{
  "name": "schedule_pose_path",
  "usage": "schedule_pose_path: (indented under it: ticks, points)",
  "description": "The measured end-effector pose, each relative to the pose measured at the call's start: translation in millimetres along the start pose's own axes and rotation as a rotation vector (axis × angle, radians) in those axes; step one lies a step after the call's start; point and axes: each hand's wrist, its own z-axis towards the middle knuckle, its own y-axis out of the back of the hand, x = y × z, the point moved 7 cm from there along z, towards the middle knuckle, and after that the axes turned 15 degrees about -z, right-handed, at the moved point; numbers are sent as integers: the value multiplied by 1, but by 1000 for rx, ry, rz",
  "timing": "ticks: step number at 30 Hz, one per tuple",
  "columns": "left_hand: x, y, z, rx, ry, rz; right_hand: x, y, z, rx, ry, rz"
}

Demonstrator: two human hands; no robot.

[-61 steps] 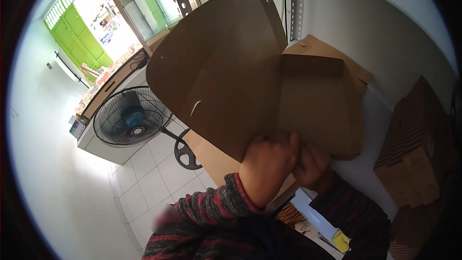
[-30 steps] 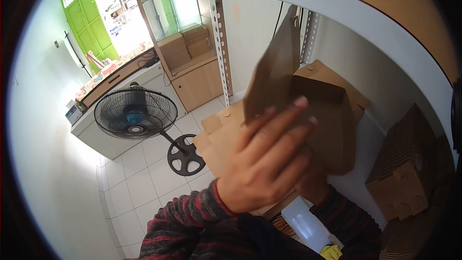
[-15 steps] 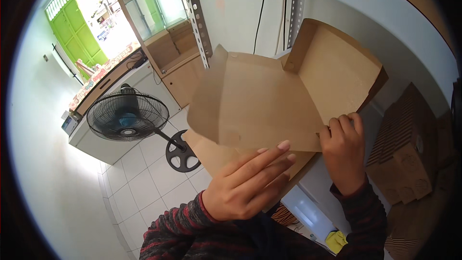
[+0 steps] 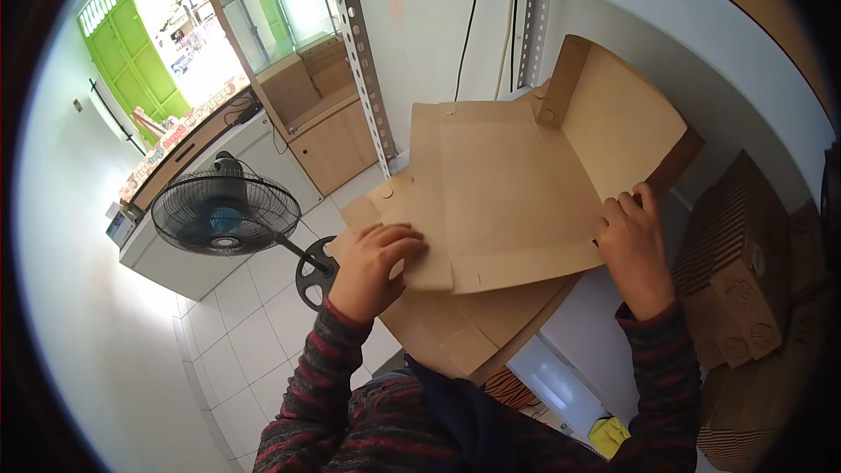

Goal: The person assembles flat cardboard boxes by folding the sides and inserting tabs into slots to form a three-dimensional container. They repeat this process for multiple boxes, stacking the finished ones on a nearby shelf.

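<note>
A brown cardboard box (image 4: pixel 517 184) lies partly folded in front of me, its base and left flap spread nearly flat. On its right side a folded wall (image 4: pixel 622 114) stands up, with a folded corner at the far end. My left hand (image 4: pixel 372 270) has its fingers bent over the edge of the left flap, the thumb low beside it. At the near right corner, my right hand (image 4: pixel 638 254) is closed on the box where the wall meets the base; its fingertips are partly hidden. Beneath the box lie flat cardboard blanks (image 4: pixel 464 333).
A black standing fan (image 4: pixel 226 210) is on the tiled floor at left, before a white counter (image 4: pixel 210 184). A perforated metal upright (image 4: pixel 366 70) rises behind the box. Folded cardboard (image 4: pixel 736 271) is stacked at right; a yellow cloth (image 4: pixel 610 436) lies low down.
My left hand has moved left from above the box's near edge onto its left flap. That flap, raised before, now lies flatter. My right hand stays at the near right corner.
</note>
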Motion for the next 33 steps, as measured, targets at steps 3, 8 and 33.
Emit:
schedule_pose_path:
  ticks: [3,8,33]
  points:
    - [11,-14,-1,15,-8,-79,8,-2,-6,58,41,130]
    - [12,-20,1,-22,-23,-151,28,-2,-13,97,108,312]
    - [17,-23,-10,-204,50,-310,59,-15,4,-189,70,610]
